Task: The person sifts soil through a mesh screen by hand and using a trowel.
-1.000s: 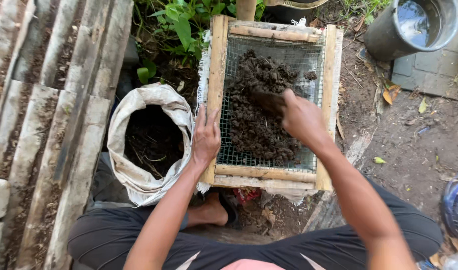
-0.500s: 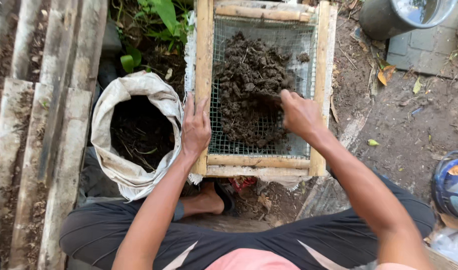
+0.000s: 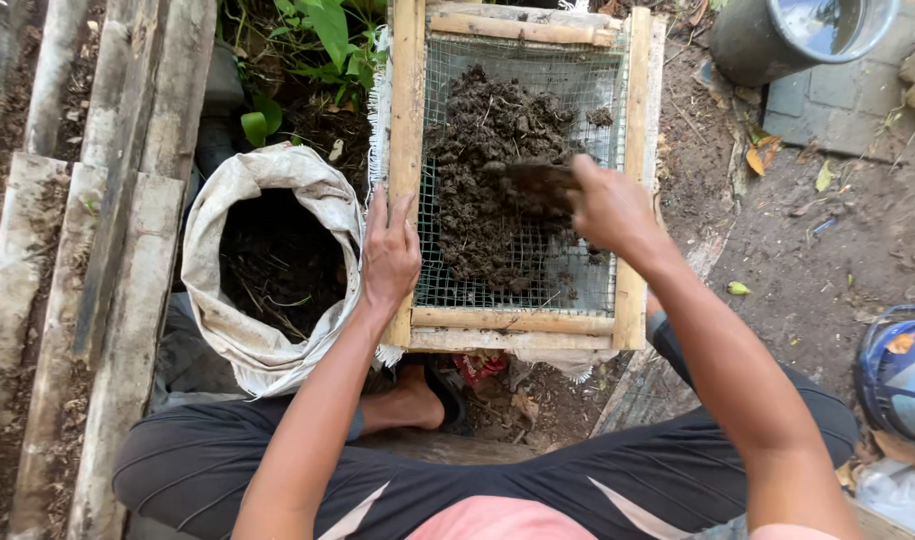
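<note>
Beside the soil-filled sack (image 3: 267, 260), our left hand (image 3: 389, 255) lies flat on the wooden sieve (image 3: 409, 120) on bare earth; our right hand (image 3: 607, 205) grips a soil-caked tool (image 3: 537, 185).

The sieve frame (image 3: 407, 150) is made of pale, rough unpainted wood, and its mesh (image 3: 522, 290) of thin grey metal wire. Dark, crumbly, matt soil (image 3: 487, 170) is heaped on the mesh. At nine o'clock of the frame a coarse woven off-white sack (image 3: 247, 340) is seen, dirt-stained. Weathered grey planks (image 3: 97, 250) are seen farther out at nine o'clock.
</note>
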